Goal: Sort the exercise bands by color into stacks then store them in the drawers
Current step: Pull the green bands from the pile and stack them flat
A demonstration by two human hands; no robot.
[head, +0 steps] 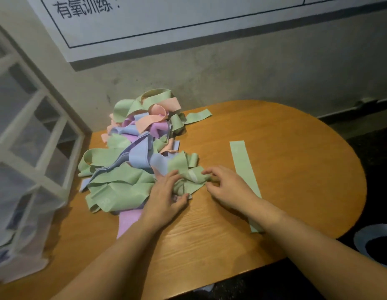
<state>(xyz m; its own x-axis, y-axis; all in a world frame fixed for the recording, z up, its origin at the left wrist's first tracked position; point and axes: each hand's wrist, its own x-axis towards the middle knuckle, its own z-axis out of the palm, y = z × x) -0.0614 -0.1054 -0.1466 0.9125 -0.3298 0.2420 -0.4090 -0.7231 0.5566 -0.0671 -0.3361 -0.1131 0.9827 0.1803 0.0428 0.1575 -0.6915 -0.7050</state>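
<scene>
Table: oval wood-grain tabletop (285, 148), pushed up against a gray concrete wall (253, 72).
Band pile: tangled heap of exercise bands (132, 148) on the table's left half, w/ green, pink, purple and blue-lilac all mixed; no tidy color stacks in it.
Crumpled green band: bunched green band (189, 177) at the pile's near-right edge, between both hands.
Left hand: left hand (166, 198) palm down on the crumpled green band's near-left side, thumb curled under its lower edge, fingers laid over the fabric, so gripping it.
Right hand: right hand (227, 185) at the band's right end, fingertips curled in and pinching the fabric there.
Flat green band: one green band (242, 163) laid out straight on the table, right of the pile and apart from it; the right forearm crosses over its near part, far end free.
Purple band: purple strip (128, 221) pokes out from under the pile's near edge, partly under the left forearm.
Drawers: white-framed drawer unit (32, 137) w/ translucent fronts stands left of the table, touching or just beside its edge; blurred shapes inside, can't tell what.
Poster: white wall chart (166, 18) w/ black lines and Chinese text above the table.
</scene>
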